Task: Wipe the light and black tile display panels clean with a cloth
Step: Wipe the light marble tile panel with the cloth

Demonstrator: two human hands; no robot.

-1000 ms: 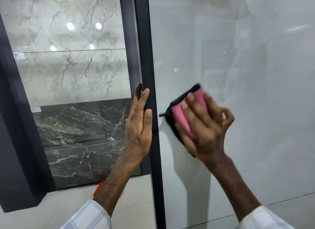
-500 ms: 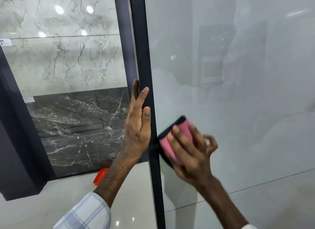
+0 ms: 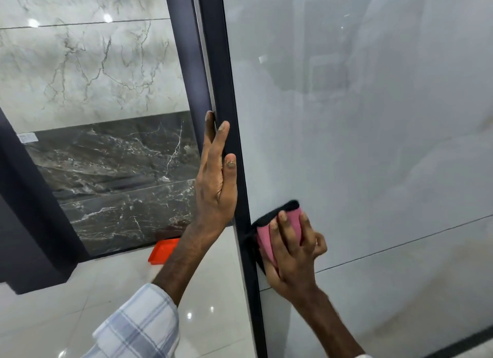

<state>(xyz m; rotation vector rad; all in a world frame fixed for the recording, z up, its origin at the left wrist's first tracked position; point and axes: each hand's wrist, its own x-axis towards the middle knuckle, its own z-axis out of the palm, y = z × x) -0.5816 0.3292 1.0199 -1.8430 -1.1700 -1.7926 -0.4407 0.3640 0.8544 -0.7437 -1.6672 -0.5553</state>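
A large glossy light grey tile panel (image 3: 373,117) fills the right side, edged on its left by a black frame (image 3: 221,64). My right hand (image 3: 290,253) holds a pink and black cloth (image 3: 263,241) flat against the panel's lower left, right beside the frame. My left hand (image 3: 216,187) grips the frame edge higher up, fingers behind it and thumb on its front. Further back on the left stands a display with light veined marble tiles (image 3: 93,72) above black marble tiles (image 3: 120,176).
An orange tray (image 3: 162,251) lies on the glossy white floor (image 3: 80,304) at the foot of the back display. That display's dark frame (image 3: 26,211) juts out at the left. A thin joint line crosses the light panel low down.
My right hand has slid the cloth down and to the left across the light panel, ending against the black frame. My left hand has kept its grip on the frame edge.
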